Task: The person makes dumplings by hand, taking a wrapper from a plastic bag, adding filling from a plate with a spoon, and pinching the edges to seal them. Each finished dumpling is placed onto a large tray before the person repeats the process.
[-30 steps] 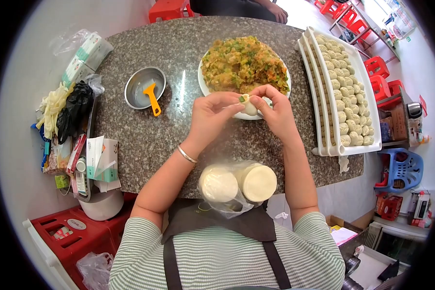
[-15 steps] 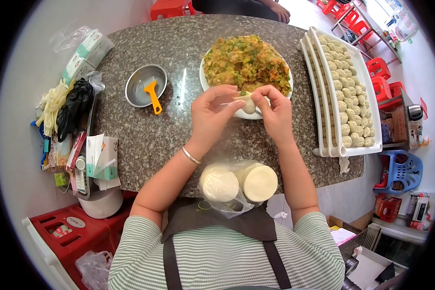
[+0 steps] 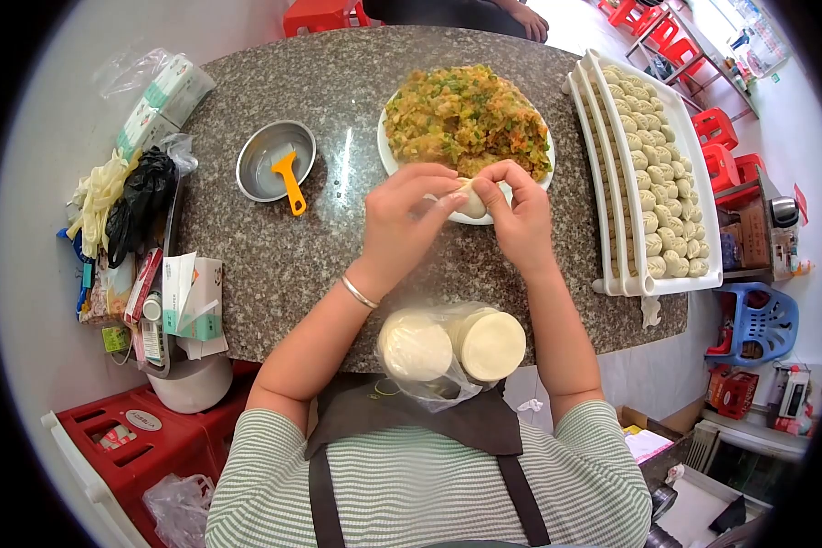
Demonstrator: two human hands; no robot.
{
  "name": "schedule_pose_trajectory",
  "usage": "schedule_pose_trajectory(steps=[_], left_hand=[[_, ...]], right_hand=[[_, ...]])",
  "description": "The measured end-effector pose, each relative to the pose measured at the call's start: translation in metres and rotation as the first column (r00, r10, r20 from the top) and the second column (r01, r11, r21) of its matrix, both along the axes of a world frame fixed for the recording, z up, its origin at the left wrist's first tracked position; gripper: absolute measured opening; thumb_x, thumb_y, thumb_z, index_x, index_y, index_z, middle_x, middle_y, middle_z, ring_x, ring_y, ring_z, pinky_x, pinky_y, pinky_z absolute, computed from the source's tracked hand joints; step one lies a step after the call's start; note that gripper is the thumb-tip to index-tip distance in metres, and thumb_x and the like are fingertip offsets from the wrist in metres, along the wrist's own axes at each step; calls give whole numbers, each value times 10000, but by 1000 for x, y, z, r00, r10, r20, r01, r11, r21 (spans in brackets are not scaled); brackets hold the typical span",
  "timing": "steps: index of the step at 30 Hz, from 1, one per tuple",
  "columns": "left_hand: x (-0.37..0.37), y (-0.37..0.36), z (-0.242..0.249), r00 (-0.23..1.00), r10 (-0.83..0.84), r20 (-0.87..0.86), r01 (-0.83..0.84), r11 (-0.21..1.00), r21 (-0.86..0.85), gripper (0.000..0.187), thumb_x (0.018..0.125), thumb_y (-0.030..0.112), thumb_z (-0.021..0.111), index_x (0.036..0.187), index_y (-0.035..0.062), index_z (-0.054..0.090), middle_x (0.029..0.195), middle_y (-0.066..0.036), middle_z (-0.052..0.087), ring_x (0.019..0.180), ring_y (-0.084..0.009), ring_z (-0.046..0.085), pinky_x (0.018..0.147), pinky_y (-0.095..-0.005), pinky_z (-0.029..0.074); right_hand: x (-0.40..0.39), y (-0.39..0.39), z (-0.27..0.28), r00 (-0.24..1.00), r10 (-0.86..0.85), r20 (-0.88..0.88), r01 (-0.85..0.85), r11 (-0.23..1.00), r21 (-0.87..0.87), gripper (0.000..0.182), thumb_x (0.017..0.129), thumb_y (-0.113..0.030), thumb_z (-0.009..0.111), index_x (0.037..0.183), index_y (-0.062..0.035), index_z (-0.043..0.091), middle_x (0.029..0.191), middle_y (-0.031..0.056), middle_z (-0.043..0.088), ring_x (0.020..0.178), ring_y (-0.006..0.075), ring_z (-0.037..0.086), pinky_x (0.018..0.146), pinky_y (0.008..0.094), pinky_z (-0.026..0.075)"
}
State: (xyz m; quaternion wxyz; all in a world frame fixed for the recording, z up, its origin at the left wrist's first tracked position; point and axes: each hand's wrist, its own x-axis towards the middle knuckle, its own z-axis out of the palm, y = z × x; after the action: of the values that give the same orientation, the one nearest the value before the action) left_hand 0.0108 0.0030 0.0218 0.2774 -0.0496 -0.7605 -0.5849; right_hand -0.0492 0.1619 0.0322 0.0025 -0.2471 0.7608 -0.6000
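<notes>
Head view: left hand (image 3: 404, 208) and right hand (image 3: 524, 217) jointly pinch a small, pale, rounded dough dumpling (image 3: 472, 205) over the near rim of a round white plate (image 3: 384, 149), probably so spills land there; stacked cream dough discs (image 3: 492, 348) stand handily near.

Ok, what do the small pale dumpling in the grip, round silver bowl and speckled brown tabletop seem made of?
Small pale dumpling: apparently dough; smooth, matte, cream skin.
Round silver bowl: probably stainless steel; grey, softly reflective walls.
Speckled brown tabletop: polished granite or an imitation; grainy pattern, bright glare streak.
</notes>
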Motion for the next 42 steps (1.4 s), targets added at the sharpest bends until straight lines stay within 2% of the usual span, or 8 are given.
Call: schedule_pose_trajectory(steps=[3, 5, 7, 11, 15, 23, 28, 42], left_hand=[[-1, -2, -1, 995, -24, 98, 26, 1000, -16, 128, 814, 80, 720, 932, 30, 723, 987, -120, 694, 836, -197, 687, 720, -285, 546], [0, 0, -2, 957, -184, 225, 105, 941, 322, 136, 835, 79, 705, 955, 17, 721, 1011, -117, 698, 878, -183, 681, 758, -287, 541], [0, -2, -7, 962, -194, 189, 129, 942, 310, 142, 843, 76, 700, 964, 5, 717, 1018, -117, 699, 902, -173, 674, 781, -288, 536], [-2, -2, -10, 972, -211, 103, 179, 949, 259, 144, 846, 73, 700, 950, -27, 707, 1012, -118, 702, 953, -160, 658, 834, -294, 521], [-2, 0, -12, 976, -192, 101, 164, 957, 239, 148, 849, 74, 702, 959, -24, 700, 1009, -107, 705, 930, -142, 661, 825, -286, 526], [-2, 1, -5, 958, -228, 172, 119, 865, 487, 145, 855, 35, 691, 991, -15, 698, 995, -89, 705, 897, -147, 667, 812, -277, 537], [-1, -1, -7, 965, -226, 132, 159, 906, 391, 120, 847, 23, 695, 958, -19, 719, 1014, -97, 698, 918, -146, 657, 831, -281, 532], [-1, 1, -9, 968, -203, 150, 143, 930, 338, 152, 858, 59, 694, 990, -13, 680, 971, -66, 695, 891, -123, 662, 793, -266, 536]], right_hand=[[0, -1, -2, 998, -23, -52, 24, 1000, 13, 100, 880, -91, 623, 887, 9, 620, 855, 97, 638, 831, 180, 596, 769, 302, 463], [-1, 1, 1, 996, -35, -79, 37, 999, 18, 95, 881, -89, 620, 890, 6, 616, 863, 97, 636, 836, 182, 595, 777, 304, 463], [-2, 6, 9, 997, 50, 52, -53, 996, 69, 85, 875, -78, 620, 889, 5, 610, 874, 100, 635, 838, 197, 598, 785, 312, 466], [-5, 7, 9, 990, 128, -57, -123, 988, 92, 138, 917, -137, 625, 899, -3, 597, 839, 27, 586, 816, 123, 547, 762, 263, 432], [0, 1, 5, 992, 50, -116, -41, 996, 83, 101, 847, -72, 650, 900, 14, 636, 886, 119, 648, 854, 229, 618, 790, 325, 475], [2, 0, 2, 987, -39, -157, 50, 997, 62, 84, 846, -60, 647, 886, 14, 645, 884, 121, 659, 841, 236, 624, 762, 332, 482], [-2, 6, 8, 1000, 29, 3, -29, 996, 82, 103, 859, -85, 643, 896, 10, 629, 861, 107, 644, 833, 201, 614, 763, 321, 477], [2, -2, 1, 993, -16, -117, 22, 998, 56, 100, 850, -65, 646, 908, 14, 628, 859, 123, 646, 828, 229, 617, 764, 319, 476]])
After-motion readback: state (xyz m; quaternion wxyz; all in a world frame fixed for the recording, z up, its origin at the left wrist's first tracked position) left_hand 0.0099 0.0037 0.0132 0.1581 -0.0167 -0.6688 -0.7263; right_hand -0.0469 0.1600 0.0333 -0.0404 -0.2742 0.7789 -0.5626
